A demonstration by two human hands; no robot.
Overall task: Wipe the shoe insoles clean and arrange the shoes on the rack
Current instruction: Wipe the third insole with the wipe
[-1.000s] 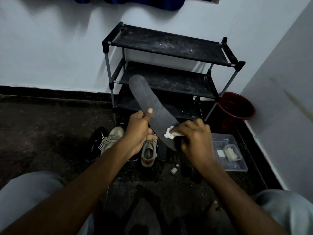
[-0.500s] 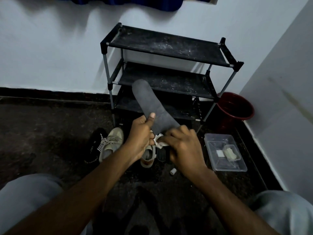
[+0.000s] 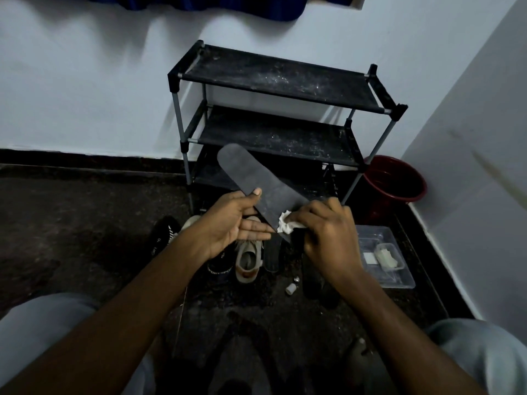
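Note:
A dark grey insole (image 3: pixel 253 178) slants up to the left in front of the black three-shelf shoe rack (image 3: pixel 273 78). My left hand (image 3: pixel 233 223) supports it from below, thumb on its upper face and fingers stretched under its heel end. My right hand (image 3: pixel 328 232) is closed on a crumpled white wipe (image 3: pixel 285 226) and presses it against the insole's lower end. On the floor beneath lie a beige sneaker (image 3: pixel 248 260), a black shoe (image 3: pixel 164 235) with white stripes, and a further dark shoe (image 3: pixel 313 275) partly hidden by my right wrist.
A dark red bucket (image 3: pixel 395 181) stands right of the rack in the corner. A clear plastic box (image 3: pixel 382 259) with small white items lies by the right wall. A small white cap (image 3: pixel 291 288) sits on the dark floor. My knees frame the bottom corners.
The left hand's fingers have opened out flat beneath the insole. The right hand with the wipe has shifted right again along the insole's lower end.

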